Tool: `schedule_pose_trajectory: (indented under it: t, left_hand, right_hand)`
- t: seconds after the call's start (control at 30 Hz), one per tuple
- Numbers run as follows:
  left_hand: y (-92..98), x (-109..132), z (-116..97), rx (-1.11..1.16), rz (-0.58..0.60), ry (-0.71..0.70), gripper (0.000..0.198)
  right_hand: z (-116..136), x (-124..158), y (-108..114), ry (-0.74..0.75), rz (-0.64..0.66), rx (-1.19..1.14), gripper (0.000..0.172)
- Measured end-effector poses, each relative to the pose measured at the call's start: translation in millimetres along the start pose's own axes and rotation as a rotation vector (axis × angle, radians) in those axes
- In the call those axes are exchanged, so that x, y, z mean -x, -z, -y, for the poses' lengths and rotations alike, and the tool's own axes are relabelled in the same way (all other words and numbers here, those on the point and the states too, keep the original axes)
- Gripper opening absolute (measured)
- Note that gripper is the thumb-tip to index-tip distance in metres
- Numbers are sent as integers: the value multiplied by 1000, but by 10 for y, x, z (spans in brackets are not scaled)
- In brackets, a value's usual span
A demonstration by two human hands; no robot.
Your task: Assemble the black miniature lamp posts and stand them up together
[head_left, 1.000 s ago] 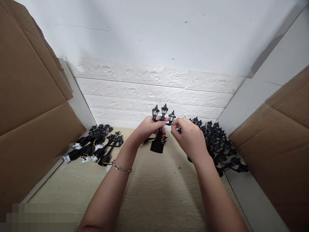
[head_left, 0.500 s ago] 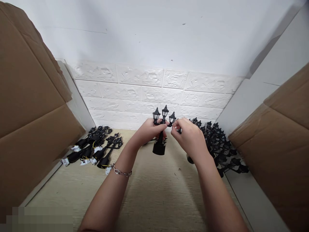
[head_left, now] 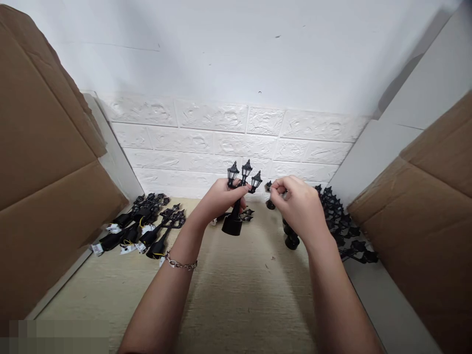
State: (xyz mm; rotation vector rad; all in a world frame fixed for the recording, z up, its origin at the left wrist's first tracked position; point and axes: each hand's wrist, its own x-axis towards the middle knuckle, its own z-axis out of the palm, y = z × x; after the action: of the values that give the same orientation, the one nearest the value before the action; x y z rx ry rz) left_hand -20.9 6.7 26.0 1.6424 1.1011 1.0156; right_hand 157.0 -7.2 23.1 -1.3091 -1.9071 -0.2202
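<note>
Lamp [head_left: 232, 225] is at mid-view, held above the tabletop [head_left: 228, 300], three lanterns [head_left: 247, 169] up, post leaning slightly, base toward me. Left hand [head_left: 222, 197] is clamped on the post just under the lanterns, thumb across the front. Right hand [head_left: 301, 204] is just beside the lamp, not touching it: fingers curled, thumb and index near each other. Can't tell if the tips meet or have something small between them.

Step in hand, my read: close handwork on the lamp, left as the holder, right as the worker, at a point where the right is off the part. Can't confirm any change made to the lanterns; detail too small from here.

Next move, as I judge it, calls for a steady left grip and a short, fine approach by the right toward the nearest lantern. Light pinch: the arms look thin, sideways load could bend them.

Around it: one spare lamp [head_left: 248, 215] lies behind the left hand. Pile [head_left: 334, 209] of similar black ones behind and beyond the right hand, partly hidden by it. Wired batch [head_left: 158, 246] on my left, yellow leads and white parts showing. Watch right-hand clearance to the pile.
</note>
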Motion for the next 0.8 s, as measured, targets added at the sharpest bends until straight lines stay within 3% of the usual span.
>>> schedule_pose_trajectory:
  t: [0.23, 0.57, 0.8]
  left_hand:
    - [-7, -14, -8, 80, 24, 10, 23]
    - [-6, -13, 2, 37, 65, -64, 25]
    - [-13, -42, 60, 135, 84, -60, 26]
  right_hand:
    - [107, 16, -95, 97, 121, -41, 10]
    - [72, 6, -152, 98, 93, -47, 9]
    - [58, 8, -200, 114, 19, -32, 9]
